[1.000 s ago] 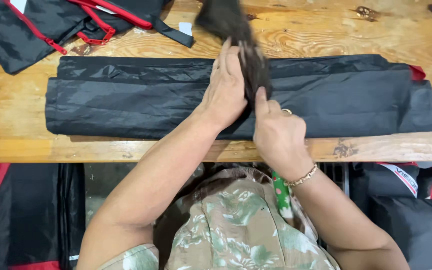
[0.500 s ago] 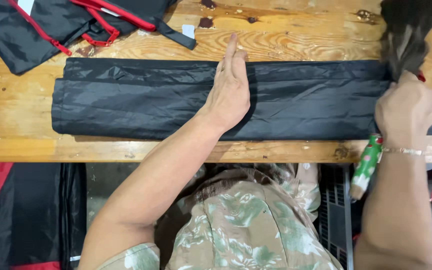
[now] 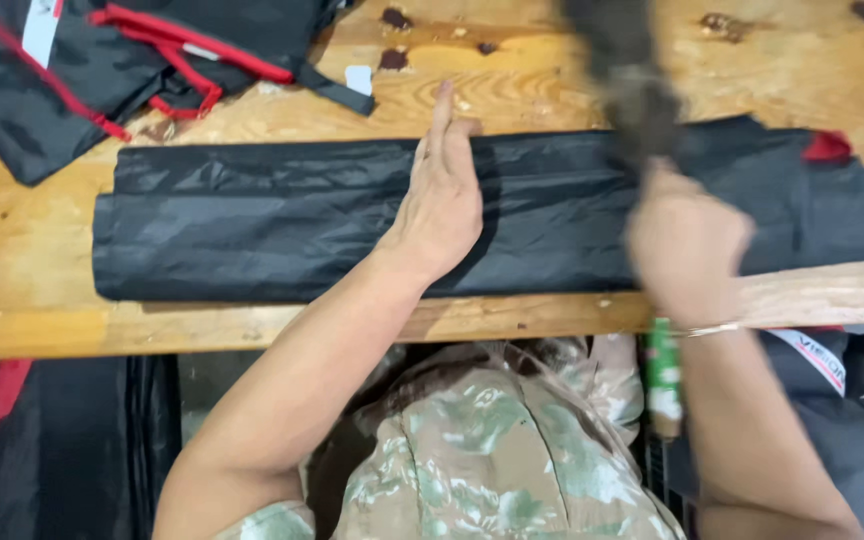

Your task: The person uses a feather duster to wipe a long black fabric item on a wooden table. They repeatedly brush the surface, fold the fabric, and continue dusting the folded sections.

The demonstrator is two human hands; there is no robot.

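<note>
A long folded black fabric piece [image 3: 282, 215] lies across the wooden table [image 3: 32, 320]. My left hand [image 3: 442, 200] rests flat on its middle, fingers together and pointing away from me. My right hand [image 3: 687, 245], blurred by motion, is over the right part of the fabric and is closed on a dark brush-like tool [image 3: 627, 80] that sticks up past the fabric's far edge. A green and white end [image 3: 662, 380] shows below my right wrist. A red trim [image 3: 827, 147] peeks out at the fabric's right end.
More black fabric with red piping [image 3: 132, 50] is heaped at the table's far left. Small dark scraps [image 3: 392, 40] lie on the far side of the table. Black and red bags [image 3: 852, 400] sit below the table's front edge on both sides.
My right hand swept with the dark tool from the middle of the fabric out to its right end, then came back leftward. My left hand stayed flat on the fabric.
</note>
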